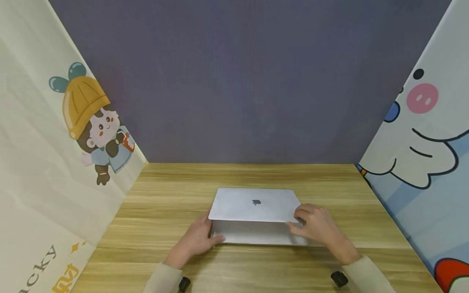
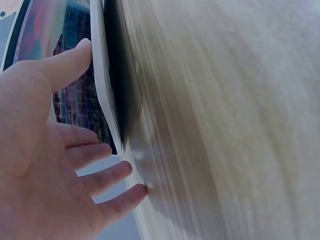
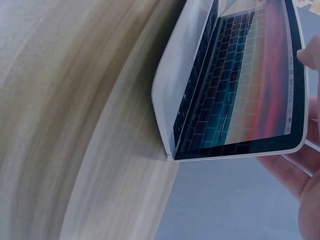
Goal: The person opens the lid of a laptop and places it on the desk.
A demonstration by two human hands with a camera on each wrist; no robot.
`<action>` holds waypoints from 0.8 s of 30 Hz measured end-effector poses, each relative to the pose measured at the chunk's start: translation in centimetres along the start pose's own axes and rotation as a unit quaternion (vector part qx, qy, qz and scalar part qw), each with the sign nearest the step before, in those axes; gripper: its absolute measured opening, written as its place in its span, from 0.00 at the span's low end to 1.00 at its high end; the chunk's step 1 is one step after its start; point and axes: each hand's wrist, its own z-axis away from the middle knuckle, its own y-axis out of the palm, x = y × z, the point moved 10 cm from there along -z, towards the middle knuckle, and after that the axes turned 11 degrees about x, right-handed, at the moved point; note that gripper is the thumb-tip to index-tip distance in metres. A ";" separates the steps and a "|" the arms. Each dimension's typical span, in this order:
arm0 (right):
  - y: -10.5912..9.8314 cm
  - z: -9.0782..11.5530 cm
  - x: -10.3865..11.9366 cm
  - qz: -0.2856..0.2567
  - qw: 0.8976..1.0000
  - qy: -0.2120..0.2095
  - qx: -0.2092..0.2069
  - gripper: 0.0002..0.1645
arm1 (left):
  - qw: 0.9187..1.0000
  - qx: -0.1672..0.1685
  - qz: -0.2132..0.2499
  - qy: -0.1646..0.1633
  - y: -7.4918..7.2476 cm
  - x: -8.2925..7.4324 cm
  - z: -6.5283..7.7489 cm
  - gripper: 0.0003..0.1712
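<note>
A smooth silver, round-cornered laptop, lid part-raised, sits midway between the side edges of a yellowish wood-grained table. The right hand pinches the lid's thin rim; the left hand, fingers loosely spread, thumbs the base.

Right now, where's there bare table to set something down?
Bare table: left of the left hand, to the left printed panel; right of the right hand, to the right printed panel; behind the laptop, to the dark backdrop; in front, between the sleeves. Crowded: both laptop sides, one hand at each.
</note>
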 end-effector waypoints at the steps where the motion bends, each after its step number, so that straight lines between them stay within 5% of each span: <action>1: 0.0 0.0 -0.1 -0.003 1.000 0.002 0.001 0.29 | 1.000 0.004 -0.005 -0.005 0.1 0.0 0.0 0.55; 9: -0.9 -0.4 -0.6 -0.013 1.000 0.014 -0.008 0.31 | 0.999 0.015 -0.035 -0.007 0.6 -0.1 0.0 0.55; 18: -1.8 -1.3 -1.0 -0.026 0.999 0.010 -0.019 0.17 | 0.999 0.037 -0.037 -0.011 1.0 -0.3 0.3 0.51; 24: -2.2 -1.8 -1.4 -0.030 0.999 0.012 -0.024 0.20 | 0.998 0.041 -0.038 -0.007 1.0 -0.7 0.5 0.49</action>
